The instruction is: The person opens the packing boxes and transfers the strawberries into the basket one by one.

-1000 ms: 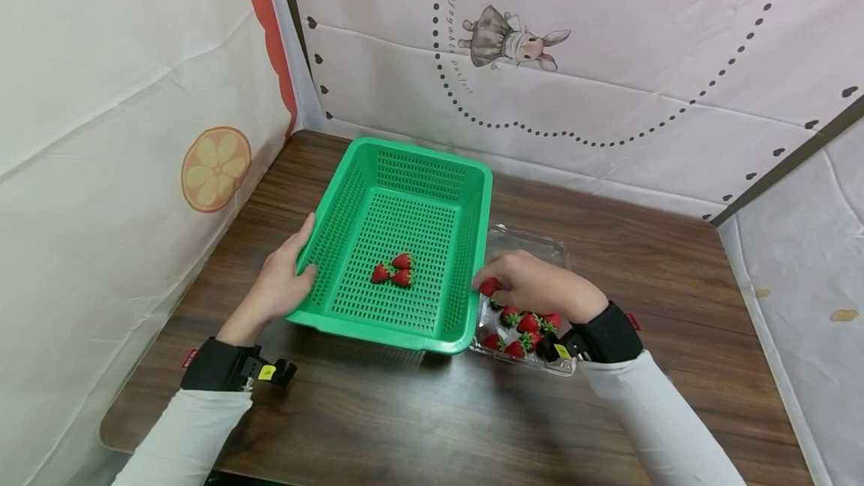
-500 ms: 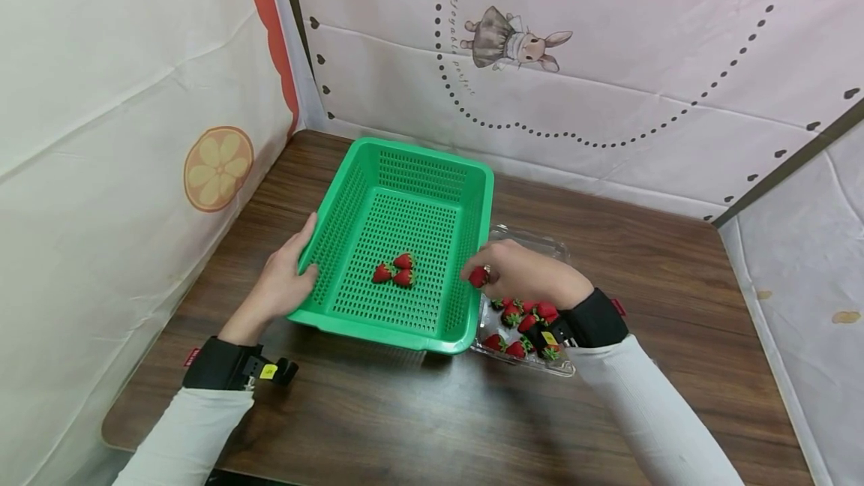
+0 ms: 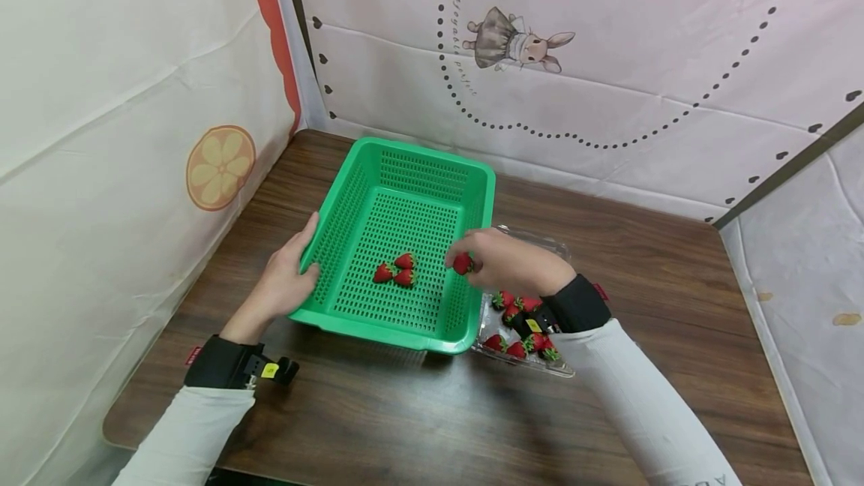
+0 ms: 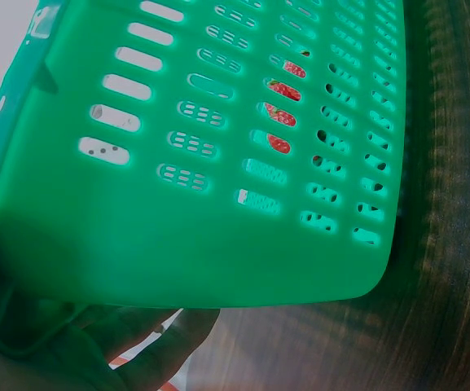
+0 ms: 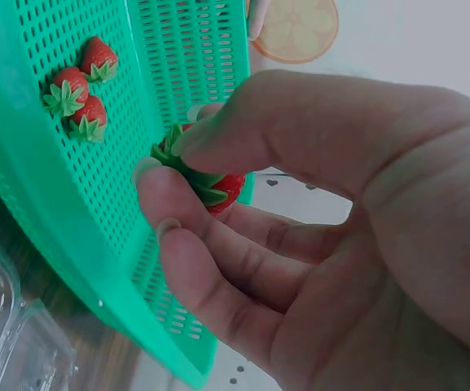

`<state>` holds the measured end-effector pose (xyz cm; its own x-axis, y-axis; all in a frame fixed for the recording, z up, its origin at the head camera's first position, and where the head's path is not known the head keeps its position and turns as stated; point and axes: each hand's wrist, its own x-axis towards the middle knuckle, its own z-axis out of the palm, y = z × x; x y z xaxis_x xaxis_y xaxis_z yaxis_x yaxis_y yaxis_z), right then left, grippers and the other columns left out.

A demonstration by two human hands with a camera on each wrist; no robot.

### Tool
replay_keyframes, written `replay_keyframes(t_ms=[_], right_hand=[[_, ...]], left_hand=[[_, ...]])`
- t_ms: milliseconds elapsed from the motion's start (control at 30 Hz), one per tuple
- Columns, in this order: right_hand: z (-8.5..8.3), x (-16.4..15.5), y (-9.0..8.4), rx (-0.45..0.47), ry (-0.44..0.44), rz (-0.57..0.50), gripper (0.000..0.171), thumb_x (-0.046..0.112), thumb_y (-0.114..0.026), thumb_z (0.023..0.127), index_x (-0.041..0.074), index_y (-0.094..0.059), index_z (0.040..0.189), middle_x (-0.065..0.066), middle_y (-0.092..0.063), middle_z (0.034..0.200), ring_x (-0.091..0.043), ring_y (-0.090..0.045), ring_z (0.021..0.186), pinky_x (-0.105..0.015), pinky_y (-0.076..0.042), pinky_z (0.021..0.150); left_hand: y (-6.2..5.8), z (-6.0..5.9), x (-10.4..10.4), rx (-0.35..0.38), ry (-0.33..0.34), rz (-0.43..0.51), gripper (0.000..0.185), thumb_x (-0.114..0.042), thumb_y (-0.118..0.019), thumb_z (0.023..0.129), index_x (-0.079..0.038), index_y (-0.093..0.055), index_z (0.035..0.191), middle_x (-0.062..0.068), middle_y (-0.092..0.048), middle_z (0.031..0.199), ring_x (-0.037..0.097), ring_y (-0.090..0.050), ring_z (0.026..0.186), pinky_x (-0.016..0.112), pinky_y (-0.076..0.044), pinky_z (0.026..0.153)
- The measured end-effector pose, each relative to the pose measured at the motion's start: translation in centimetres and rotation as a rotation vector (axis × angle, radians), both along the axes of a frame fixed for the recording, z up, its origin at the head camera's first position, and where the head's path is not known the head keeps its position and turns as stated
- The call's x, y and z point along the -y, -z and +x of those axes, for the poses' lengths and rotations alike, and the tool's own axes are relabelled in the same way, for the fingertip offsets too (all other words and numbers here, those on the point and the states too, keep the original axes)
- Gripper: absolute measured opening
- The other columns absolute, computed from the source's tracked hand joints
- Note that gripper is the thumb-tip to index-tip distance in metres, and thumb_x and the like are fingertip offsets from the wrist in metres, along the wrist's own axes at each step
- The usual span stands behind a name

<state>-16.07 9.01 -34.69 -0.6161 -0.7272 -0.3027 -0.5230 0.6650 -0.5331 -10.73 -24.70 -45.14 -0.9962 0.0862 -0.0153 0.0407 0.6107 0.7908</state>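
Over the basket's [image 3: 378,171] right wall, our right hand [image 3: 502,261] pinches a strawberry [image 3: 462,264]; our left hand [image 3: 280,283] grips the rim. A loose pinch could drop it onto the worktop [image 3: 607,246].

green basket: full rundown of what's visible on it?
The green basket is a rectangular tray of what looks like plastic, with a smooth rim, slotted walls and a perforated floor. It sits upright on the wooden table, beside a clear punnet on its right. Three strawberries lie clustered on its floor. The left hand grips its left wall, thumb inside on the wall. The right hand holds a fourth strawberry over the basket's right rim, not touching the basket as far as the frames show.
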Motion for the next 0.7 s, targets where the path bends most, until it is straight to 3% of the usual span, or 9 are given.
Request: replay_keyframes(t_ms=[300, 433, 700], right_hand=[[-1.8, 2.2, 0.6, -0.047, -0.100, -0.008, 0.032, -0.001, -0.056, 0.089, 0.012, -0.068, 0.115, -0.004, -0.062, 0.099, -0.015, -0.043, 0.072, -0.027, -0.037, 0.067], [-2.2, 2.9, 0.8, -0.081, -0.142, -0.002, 0.035, -0.003, -0.054, 0.088, 0.011, -0.068, 0.117, -0.005, -0.064, 0.103, -0.014, -0.040, 0.071, -0.028, -0.035, 0.067], [-2.7, 4.0, 1.4, -0.093, -0.180, 0.014, 0.034, -0.003, -0.056, 0.090, 0.010, -0.068, 0.119, -0.008, -0.066, 0.119, -0.019, -0.055, 0.092, -0.029, -0.043, 0.078]], left_hand=[[-0.1, 0.1, 0.0, 0.001, 0.000, -0.002, 0.082, 0.003, -0.043, 0.095, -0.029, 0.001, 0.156, 0.023, -0.020, 0.159, 0.040, -0.040, 0.127, 0.052, -0.037, 0.094], [-0.2, 0.1, -0.1, 0.005, 0.000, 0.001, 0.082, 0.002, -0.043, 0.095, -0.030, 0.001, 0.155, 0.022, -0.020, 0.159, 0.039, -0.042, 0.125, 0.051, -0.039, 0.092], [-0.2, 0.1, 0.0, 0.004, -0.004, 0.004, 0.081, 0.002, -0.043, 0.095, -0.029, 0.001, 0.155, 0.022, -0.019, 0.159, 0.039, -0.042, 0.125, 0.050, -0.038, 0.091]])
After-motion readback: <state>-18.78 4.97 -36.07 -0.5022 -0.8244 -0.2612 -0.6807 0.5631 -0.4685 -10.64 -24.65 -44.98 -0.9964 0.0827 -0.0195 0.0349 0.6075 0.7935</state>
